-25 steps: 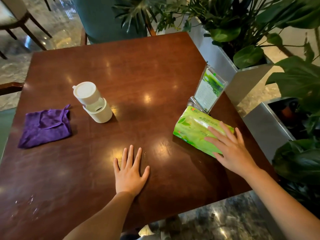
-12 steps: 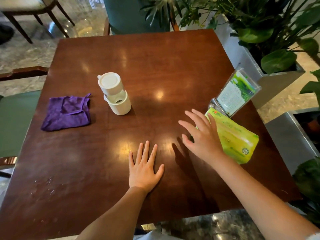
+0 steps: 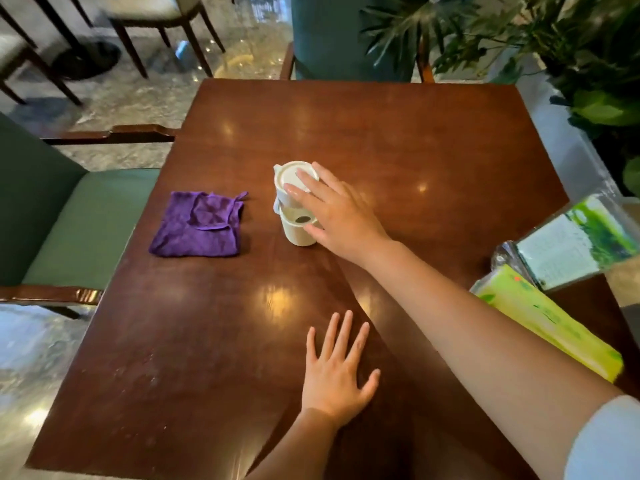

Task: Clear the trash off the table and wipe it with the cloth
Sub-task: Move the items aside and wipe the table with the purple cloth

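Note:
Two white paper cups stand mid-table on the brown wooden table: a lidded cup leans in a shorter cup. My right hand reaches across to them, with nearly straight fingers lying on the lid and the thumb against the lower cup's side. A folded purple cloth lies just left of the cups, untouched. My left hand rests flat on the table near the front edge, fingers spread, holding nothing.
A green tissue pack and a clear menu stand sit at the table's right edge. A green-cushioned chair is on the left, planters with leafy plants on the right. Faint wet smears mark the near-left tabletop.
My right hand left the tissue pack and swept left across the table to the white cups, now touching them. My left hand stayed flat in place. The view shifted left.

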